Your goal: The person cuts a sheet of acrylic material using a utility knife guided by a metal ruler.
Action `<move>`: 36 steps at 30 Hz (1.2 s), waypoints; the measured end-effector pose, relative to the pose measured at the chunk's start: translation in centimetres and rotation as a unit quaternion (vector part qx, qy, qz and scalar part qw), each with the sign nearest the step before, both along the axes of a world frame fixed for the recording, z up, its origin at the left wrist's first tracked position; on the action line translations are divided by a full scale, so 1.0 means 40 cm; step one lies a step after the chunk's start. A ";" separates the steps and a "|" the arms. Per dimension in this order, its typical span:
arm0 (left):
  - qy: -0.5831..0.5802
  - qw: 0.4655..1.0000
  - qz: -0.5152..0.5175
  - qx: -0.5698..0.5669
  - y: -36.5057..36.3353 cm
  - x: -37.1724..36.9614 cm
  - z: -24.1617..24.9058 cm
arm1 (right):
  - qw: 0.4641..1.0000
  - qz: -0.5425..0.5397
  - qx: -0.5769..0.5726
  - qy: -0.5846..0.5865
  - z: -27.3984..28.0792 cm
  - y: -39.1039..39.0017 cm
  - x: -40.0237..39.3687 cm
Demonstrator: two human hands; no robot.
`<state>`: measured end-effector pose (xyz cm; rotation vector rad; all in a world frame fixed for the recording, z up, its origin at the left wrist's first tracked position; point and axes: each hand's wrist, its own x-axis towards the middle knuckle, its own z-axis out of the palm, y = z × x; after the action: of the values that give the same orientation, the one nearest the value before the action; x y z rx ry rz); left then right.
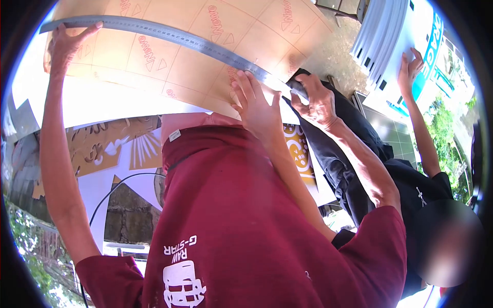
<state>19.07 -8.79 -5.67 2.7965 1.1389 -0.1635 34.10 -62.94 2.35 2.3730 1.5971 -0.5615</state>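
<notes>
A long steel ruler [179,37] lies across a sheet with brown printed protective paper [200,61], looking curved through the lens. My left hand [69,43] holds the ruler near its left end, thumb and finger set apart along its lower edge. At the ruler's other end, my right hand [319,102] is closed with bent fingers and thumb around it; part of the grip is hidden. Between my hands, a co-worker's hand [254,97] lies with outstretched fingers touching the ruler's lower edge and the sheet.
The co-worker in black [411,190] stands close at my right, the other hand [411,69] on a stack of white panels [382,46]. Below the sheet lie brown cut-out pieces [108,149] and white sheets [92,190]. A black cable [115,187] loops at my left.
</notes>
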 end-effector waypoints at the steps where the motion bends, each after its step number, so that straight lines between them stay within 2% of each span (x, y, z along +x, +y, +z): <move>1: 0.012 1.000 -0.004 0.002 0.003 -0.001 0.003 | 1.000 0.005 -0.019 0.003 0.002 0.001 0.000; 3: 0.002 0.999 -0.006 0.034 0.020 -0.012 -0.026 | 0.998 0.016 -0.057 0.005 0.010 0.005 0.003; 4: -0.001 0.999 -0.006 0.048 0.017 -0.015 -0.025 | 0.999 0.013 -0.032 0.011 -0.001 0.000 0.002; 5: -0.049 0.999 0.006 0.006 0.016 -0.014 -0.026 | 1.000 0.010 -0.008 0.018 -0.013 -0.008 0.003; 7: 0.038 0.993 0.105 -0.028 -0.042 0.050 0.045 | 0.998 -0.003 0.028 0.050 -0.033 -0.017 0.014; 9: 0.124 0.969 0.204 -0.063 -0.078 0.081 0.100 | 0.988 -0.048 0.025 0.144 -0.008 0.010 0.080; 11: 0.070 0.981 0.168 -0.063 -0.063 0.056 0.076 | 0.969 -0.103 -0.010 0.226 0.045 0.083 0.205; 14: 0.066 0.987 0.137 -0.042 -0.064 0.057 0.067 | 0.958 -0.114 -0.002 0.263 0.069 0.142 0.299; 17: 0.068 0.988 0.134 -0.042 -0.063 0.066 0.073 | 0.957 -0.068 0.072 0.271 0.045 0.147 0.288; 23: 0.081 0.985 0.144 -0.042 -0.061 0.065 0.075 | 0.971 -0.056 0.008 0.230 0.051 0.173 0.266; 36: 0.059 0.988 0.130 -0.051 -0.065 0.063 0.077 | 0.975 -0.056 0.008 0.217 0.051 0.189 0.253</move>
<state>21.59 -11.39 -2.60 2.5503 1.4639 -0.3545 44.23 -55.38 4.40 2.4846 1.6324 -1.1623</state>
